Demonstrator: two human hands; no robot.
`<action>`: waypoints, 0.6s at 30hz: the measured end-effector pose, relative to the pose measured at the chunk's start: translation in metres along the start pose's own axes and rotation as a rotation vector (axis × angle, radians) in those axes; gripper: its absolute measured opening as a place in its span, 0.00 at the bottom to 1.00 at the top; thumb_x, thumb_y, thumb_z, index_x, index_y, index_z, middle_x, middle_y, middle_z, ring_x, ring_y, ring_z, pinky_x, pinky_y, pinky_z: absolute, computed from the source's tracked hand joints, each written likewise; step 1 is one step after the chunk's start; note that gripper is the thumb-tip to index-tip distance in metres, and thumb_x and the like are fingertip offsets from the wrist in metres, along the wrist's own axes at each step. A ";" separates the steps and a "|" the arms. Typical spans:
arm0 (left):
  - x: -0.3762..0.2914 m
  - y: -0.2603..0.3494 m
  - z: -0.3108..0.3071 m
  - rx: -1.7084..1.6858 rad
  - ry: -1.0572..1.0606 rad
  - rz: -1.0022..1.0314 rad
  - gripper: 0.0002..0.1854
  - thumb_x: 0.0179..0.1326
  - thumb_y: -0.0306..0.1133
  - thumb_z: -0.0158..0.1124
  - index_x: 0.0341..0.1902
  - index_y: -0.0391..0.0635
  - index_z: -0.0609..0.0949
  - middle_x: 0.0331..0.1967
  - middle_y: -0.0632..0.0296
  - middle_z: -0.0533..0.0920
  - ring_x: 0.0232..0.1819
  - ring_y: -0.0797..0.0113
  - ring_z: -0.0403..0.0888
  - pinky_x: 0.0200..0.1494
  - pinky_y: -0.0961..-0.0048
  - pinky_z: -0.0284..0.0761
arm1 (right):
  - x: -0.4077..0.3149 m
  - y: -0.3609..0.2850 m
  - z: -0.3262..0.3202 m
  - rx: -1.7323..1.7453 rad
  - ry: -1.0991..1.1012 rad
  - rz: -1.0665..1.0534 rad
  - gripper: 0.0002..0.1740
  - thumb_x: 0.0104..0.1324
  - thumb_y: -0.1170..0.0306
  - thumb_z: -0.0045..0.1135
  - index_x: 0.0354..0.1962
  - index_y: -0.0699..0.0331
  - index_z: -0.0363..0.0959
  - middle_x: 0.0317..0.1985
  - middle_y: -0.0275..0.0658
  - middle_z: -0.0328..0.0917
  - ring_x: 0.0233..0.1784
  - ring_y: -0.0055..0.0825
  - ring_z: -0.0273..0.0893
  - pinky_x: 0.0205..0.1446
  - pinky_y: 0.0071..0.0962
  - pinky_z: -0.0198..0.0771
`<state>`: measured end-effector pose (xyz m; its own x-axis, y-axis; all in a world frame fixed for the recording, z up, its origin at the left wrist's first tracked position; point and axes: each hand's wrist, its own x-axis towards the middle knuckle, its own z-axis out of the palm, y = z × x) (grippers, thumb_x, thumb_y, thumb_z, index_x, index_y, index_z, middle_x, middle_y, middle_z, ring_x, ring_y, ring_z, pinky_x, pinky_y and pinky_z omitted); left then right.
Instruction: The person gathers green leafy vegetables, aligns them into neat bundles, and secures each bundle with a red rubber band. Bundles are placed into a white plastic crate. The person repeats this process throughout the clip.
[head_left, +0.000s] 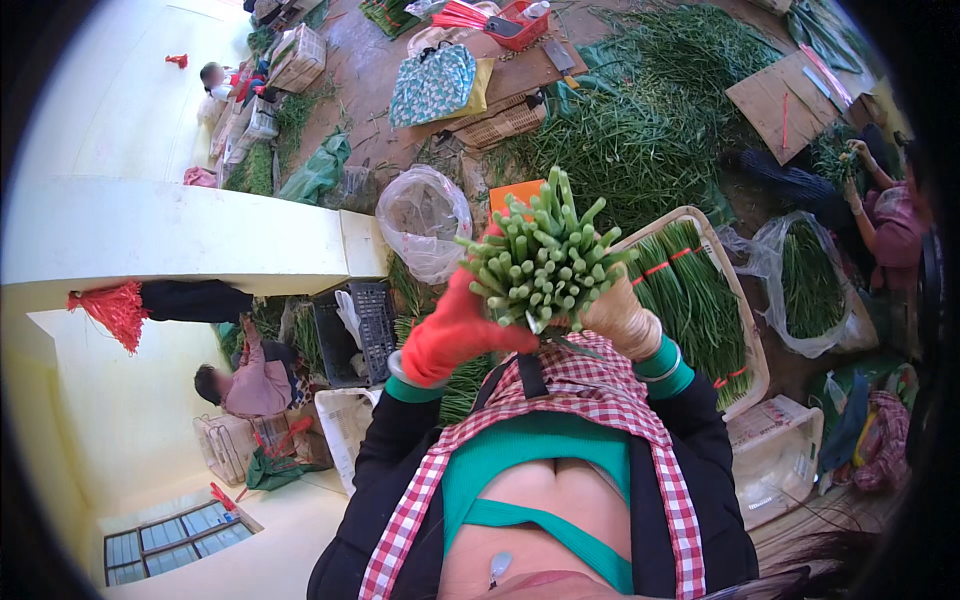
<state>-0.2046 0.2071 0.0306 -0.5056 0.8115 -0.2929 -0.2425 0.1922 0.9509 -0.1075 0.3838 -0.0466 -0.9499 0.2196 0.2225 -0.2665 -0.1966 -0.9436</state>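
Observation:
A thick bunch of green vegetable stalks (544, 259) is held up in front of my chest, cut ends facing the camera. My left hand (457, 330), in a red glove, wraps its left side, with the thumb across the near side. My right hand (622, 315), in a tan covering gathered at the wrist, grips the right side; its fingers are partly hidden by the stalks. A small pale pointed thing (533, 321) shows at the near edge of the bunch; I cannot tell what it is. The bunch's lower length is hidden. Below it is my red-and-white checked apron (585, 367).
Right of me, a crate (756, 352) holds greens tied with red bands. Loose greens (622, 142) cover the floor ahead. A cleaver (559, 58) lies on a board (517, 67). A clear plastic bag (424, 217) stands front left. Other people sit at left (259, 379) and right (896, 225).

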 end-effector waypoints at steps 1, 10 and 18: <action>0.006 -0.002 0.006 0.296 -0.092 0.168 0.68 0.38 0.24 0.84 0.80 0.47 0.46 0.73 0.55 0.63 0.72 0.61 0.64 0.71 0.62 0.65 | -0.005 0.000 0.003 -0.012 -0.002 0.005 0.51 0.44 0.68 0.83 0.64 0.66 0.63 0.60 0.37 0.73 0.64 0.26 0.70 0.69 0.32 0.66; 0.021 -0.009 0.027 -0.158 -0.207 0.363 0.70 0.41 0.23 0.83 0.81 0.58 0.42 0.79 0.57 0.52 0.78 0.59 0.54 0.77 0.56 0.55 | -0.034 0.003 -0.003 0.267 -0.158 0.072 0.57 0.59 0.50 0.67 0.76 0.56 0.42 0.74 0.40 0.54 0.78 0.33 0.48 0.80 0.43 0.44; 0.024 -0.007 0.025 0.574 -0.104 0.193 0.52 0.45 0.26 0.82 0.73 0.45 0.60 0.72 0.57 0.66 0.70 0.63 0.67 0.72 0.56 0.65 | -0.008 -0.084 -0.030 -0.801 0.268 -0.470 0.60 0.42 0.41 0.76 0.67 0.61 0.60 0.67 0.51 0.59 0.70 0.52 0.61 0.74 0.49 0.58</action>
<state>-0.1946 0.2385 0.0198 -0.4059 0.9052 -0.1262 0.3443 0.2794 0.8963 -0.0724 0.4269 0.0234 -0.6790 0.3400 0.6506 -0.3253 0.6551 -0.6819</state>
